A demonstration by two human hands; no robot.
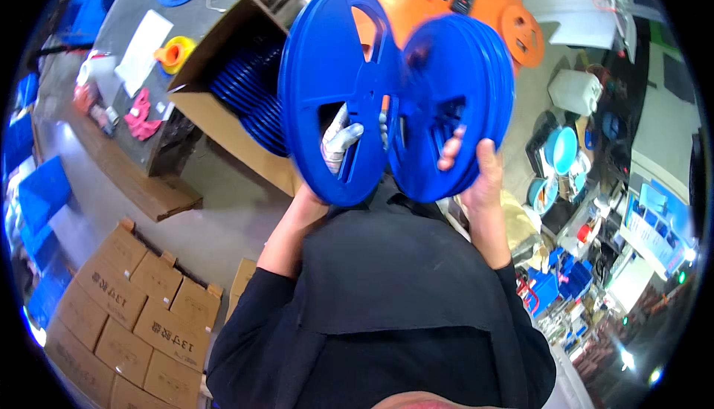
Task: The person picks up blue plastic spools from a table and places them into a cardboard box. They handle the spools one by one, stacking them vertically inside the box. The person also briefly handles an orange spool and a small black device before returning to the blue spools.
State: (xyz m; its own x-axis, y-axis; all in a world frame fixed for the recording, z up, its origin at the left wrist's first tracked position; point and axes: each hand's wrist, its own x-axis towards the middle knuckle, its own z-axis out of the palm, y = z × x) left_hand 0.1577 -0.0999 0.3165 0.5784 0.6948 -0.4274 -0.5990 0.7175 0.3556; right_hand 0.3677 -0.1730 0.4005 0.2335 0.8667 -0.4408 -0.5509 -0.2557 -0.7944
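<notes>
My left hand, in a whitish glove, grips a blue plastic reel from behind. Its fingers show through one of the reel's cut-out windows. My right hand is closed on the rim of a stack of blue reels, thumb on the outer edge and fingertips in a window. Both loads are held upright in front of my chest, their inner edges close together. It is hard to tell whether they touch. Just left of them, an open cardboard box holds a row of more blue reels.
An orange round table with orange discs lies ahead. At the left, a grey table carries yellow tape and pink gloves. Stacked cartons stand lower left. A white jerrycan and blue buckets are at the right.
</notes>
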